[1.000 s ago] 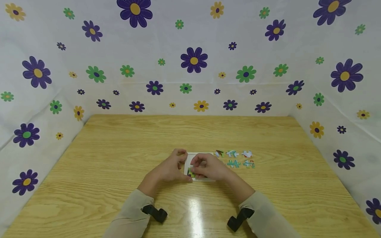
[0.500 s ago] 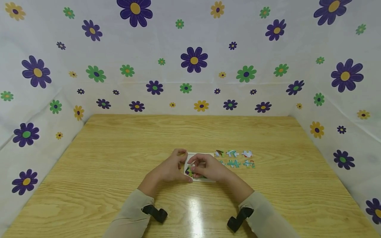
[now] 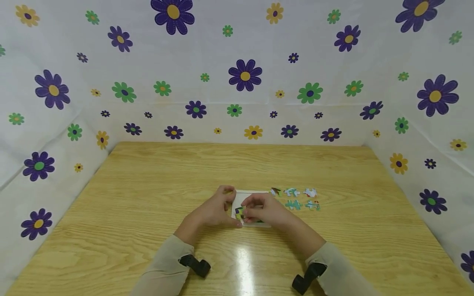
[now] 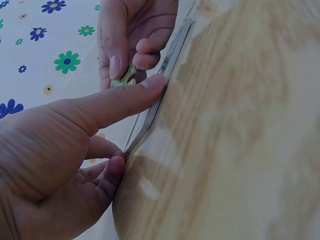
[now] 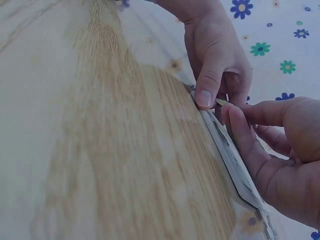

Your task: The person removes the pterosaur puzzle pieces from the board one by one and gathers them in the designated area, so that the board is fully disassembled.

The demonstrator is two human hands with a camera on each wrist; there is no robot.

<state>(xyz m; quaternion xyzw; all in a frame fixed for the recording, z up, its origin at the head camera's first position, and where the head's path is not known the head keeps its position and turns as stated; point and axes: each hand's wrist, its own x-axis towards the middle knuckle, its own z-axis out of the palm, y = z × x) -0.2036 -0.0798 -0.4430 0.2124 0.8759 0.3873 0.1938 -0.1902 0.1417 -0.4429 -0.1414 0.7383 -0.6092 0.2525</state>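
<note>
A white puzzle tray [image 3: 252, 192] lies flat on the table, partly covered by both hands. My left hand [image 3: 212, 209] holds it at its left side, thumb on the near-left corner and fingers at the left edge. Between thumb and fingers, my right hand [image 3: 269, 210] pinches a green and purple jigsaw piece [image 3: 239, 212] over the tray's near-left part. The piece [image 4: 124, 76] shows close beside the left thumb in the left wrist view. Only a sliver of the piece [image 5: 221, 102] appears in the right wrist view. Some green shows in the tray under my right hand.
Right of the tray, several loose jigsaw pieces [image 3: 293, 204] lie in two rows, some partly behind my right hand. The wooden table [image 3: 155, 176] is bordered by a white flower-print cloth [image 3: 207, 53] at the back and sides.
The jigsaw piece has turned in my right fingers, its purple part going from the bottom to the upper left. My left hand stays on the tray. The head view has shifted slightly.
</note>
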